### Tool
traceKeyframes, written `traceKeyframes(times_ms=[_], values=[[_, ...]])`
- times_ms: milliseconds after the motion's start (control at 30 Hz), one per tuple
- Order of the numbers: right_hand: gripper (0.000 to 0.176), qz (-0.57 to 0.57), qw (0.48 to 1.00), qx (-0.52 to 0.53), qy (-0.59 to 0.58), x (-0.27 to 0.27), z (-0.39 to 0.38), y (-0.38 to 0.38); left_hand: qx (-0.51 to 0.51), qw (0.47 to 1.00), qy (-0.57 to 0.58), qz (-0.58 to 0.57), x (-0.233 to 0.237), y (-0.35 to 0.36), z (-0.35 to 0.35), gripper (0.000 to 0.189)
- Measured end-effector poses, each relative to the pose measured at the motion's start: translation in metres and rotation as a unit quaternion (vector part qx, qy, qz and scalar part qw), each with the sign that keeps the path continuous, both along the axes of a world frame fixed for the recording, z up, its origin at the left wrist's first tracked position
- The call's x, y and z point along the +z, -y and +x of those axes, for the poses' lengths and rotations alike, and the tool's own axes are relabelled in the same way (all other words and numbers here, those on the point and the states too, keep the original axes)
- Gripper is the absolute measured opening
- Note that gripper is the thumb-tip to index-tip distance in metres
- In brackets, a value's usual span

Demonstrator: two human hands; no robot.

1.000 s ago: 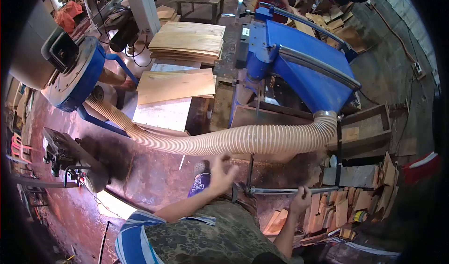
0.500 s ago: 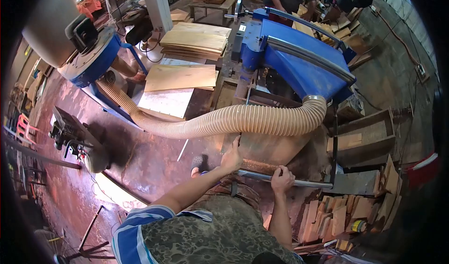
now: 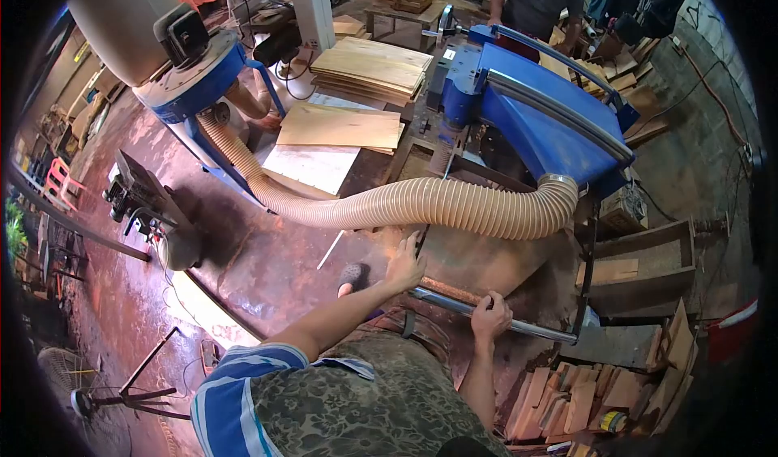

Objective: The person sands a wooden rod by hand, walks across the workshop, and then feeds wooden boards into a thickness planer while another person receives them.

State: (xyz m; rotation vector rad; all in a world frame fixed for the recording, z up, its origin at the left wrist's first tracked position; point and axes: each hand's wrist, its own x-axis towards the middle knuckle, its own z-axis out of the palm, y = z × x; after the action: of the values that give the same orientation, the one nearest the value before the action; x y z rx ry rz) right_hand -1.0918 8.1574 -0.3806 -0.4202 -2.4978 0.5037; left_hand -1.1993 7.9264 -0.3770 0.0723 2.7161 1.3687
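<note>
A shiny metal bar (image 3: 539, 330) spans the near end of a dark frame, just in front of my body. My right hand (image 3: 491, 316) is over this bar with its fingers curled round it. Farther left, my left hand (image 3: 403, 266) lies at the frame's left side, fingers stretched forward beside a thin dark side rail (image 3: 422, 240). A strip of sawdust (image 3: 452, 289) lies just beyond the bar. The ribbed dust hose (image 3: 438, 206) arches past my left fingertips to the blue machine hood (image 3: 559, 108).
A blue dust collector (image 3: 186, 92) stands at left, with a compressor (image 3: 166, 222) nearer. Wooden boards (image 3: 369, 68) are stacked beyond the hose. Wood offcuts (image 3: 559, 400) lie at lower right, below a wooden trough (image 3: 648, 271). Another person (image 3: 539, 7) stands behind the machine.
The view has shifted, so the machine and boards appear farther right and slightly lower. My left hand's fingers look more spread; my right hand stays at the bar.
</note>
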Motion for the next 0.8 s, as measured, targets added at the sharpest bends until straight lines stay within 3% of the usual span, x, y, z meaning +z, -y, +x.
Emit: traceKeyframes(times_ms=[67,167,467,800], values=[[0.013,-0.004,1.000,-0.001,-0.005,0.002,0.000,0.000,0.027,0.999,-0.042,0.011,-0.004,-0.001,0.002,0.066],[0.012,-0.007,0.999,-0.011,0.030,0.007,0.002,0.002,0.032,0.998,0.001,0.049,-0.001,0.003,0.001,0.068],[0.013,-0.029,0.999,-0.015,0.040,0.006,0.000,0.001,0.024,0.998,-0.024,0.056,0.006,0.004,0.002,0.057],[0.014,-0.039,0.998,-0.030,0.026,0.005,0.000,0.000,0.020,0.996,-0.070,0.054,-0.007,0.003,-0.001,0.057]])
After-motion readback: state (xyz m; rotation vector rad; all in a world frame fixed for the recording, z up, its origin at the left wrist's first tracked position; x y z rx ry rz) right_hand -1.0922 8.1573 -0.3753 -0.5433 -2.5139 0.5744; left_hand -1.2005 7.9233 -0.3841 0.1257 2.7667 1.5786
